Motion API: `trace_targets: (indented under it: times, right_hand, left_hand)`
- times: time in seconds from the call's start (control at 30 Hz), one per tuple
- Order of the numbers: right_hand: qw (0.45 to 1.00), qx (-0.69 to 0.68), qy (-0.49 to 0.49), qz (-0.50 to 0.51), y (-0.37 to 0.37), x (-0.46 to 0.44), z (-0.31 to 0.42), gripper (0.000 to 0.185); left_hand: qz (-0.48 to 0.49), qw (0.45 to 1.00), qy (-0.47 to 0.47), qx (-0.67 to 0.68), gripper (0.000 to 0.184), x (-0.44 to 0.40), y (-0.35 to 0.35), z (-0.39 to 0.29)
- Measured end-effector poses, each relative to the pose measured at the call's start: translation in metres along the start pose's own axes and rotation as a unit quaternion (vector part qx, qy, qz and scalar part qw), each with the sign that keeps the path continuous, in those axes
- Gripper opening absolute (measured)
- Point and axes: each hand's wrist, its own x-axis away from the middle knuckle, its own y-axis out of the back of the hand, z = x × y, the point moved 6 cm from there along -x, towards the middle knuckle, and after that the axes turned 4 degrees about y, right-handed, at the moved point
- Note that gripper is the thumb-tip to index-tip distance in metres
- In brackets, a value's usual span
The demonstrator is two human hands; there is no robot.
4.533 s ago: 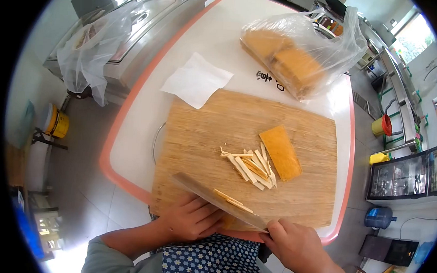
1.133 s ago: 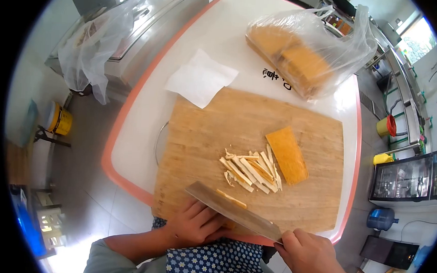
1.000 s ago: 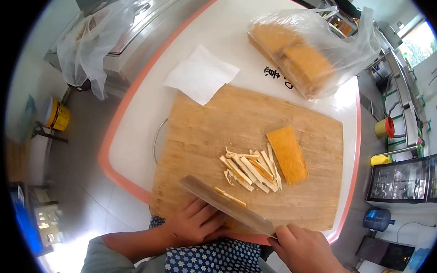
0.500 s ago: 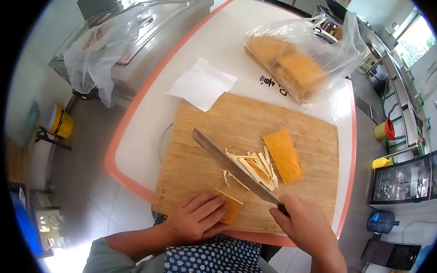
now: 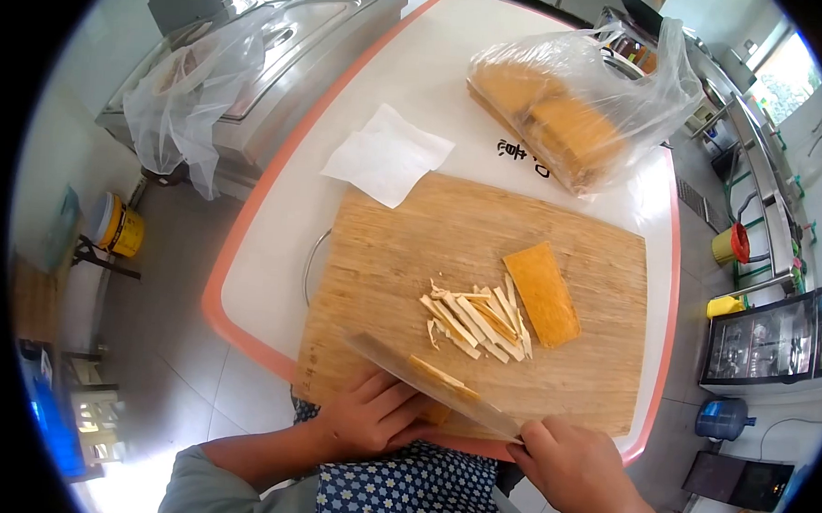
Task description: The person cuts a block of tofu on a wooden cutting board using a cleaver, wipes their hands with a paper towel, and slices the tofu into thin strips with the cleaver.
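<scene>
My right hand (image 5: 569, 461) is closed round the handle of a broad kitchen knife (image 5: 415, 374). The blade lies slantwise across a piece of orange-skinned pressed tofu (image 5: 437, 414) at the near edge of the wooden cutting board (image 5: 403, 238). With fingers bent, my left hand (image 5: 372, 415) presses that piece from the left, close to the blade. A thin strip of tofu (image 5: 443, 372) shows on the blade's far side. Beyond it lies a loose heap of pale cut strips (image 5: 477, 321). A whole flat tofu slab (image 5: 542, 294) rests to the right of the heap.
A clear plastic bag (image 5: 611, 91) holding more tofu blocks stands at the table's back right. White paper (image 5: 392, 155) touches the board's far left corner. The white table (image 5: 264, 268) has a pink rim. A steel counter (image 5: 348, 24) with another plastic bag stands at left.
The knife has come down from above the strip heap, toward me, onto the tofu piece by my left hand. My right hand moved nearer too. The left hand stays about where it was.
</scene>
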Motion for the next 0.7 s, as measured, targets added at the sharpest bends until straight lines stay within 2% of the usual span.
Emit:
trace_targets:
  times: [0.1, 0.2, 0.4, 0.47, 0.7]
  right_hand:
    - [0.999, -0.03, -0.033, -0.014, 0.006, 0.005, -0.003, 0.017]
    - [0.995, -0.023, -0.076, 0.054, 0.006, 0.007, -0.005, 0.017]
    - [0.997, 0.001, -0.033, 0.071, 0.003, -0.021, -0.002, 0.024]
    - [0.999, -0.008, -0.002, 0.052, -0.006, -0.03, -0.002, 0.024]
    - [1.0, -0.017, 0.004, 0.006, -0.012, -0.053, -0.006, 0.025]
  left_hand:
    - [0.005, 1.0, 0.001, 0.001, 0.041, 0.001, -0.001, 0.001]
    - [0.013, 1.0, 0.007, 0.011, 0.041, -0.001, -0.001, 0.002]
    - [0.001, 1.0, 0.009, 0.02, 0.043, -0.001, 0.0, 0.003]
    - [0.007, 1.0, 0.009, 0.014, 0.044, 0.0, 0.0, 0.002]
    - [-0.016, 1.0, 0.005, -0.018, 0.051, -0.003, 0.002, -0.003]
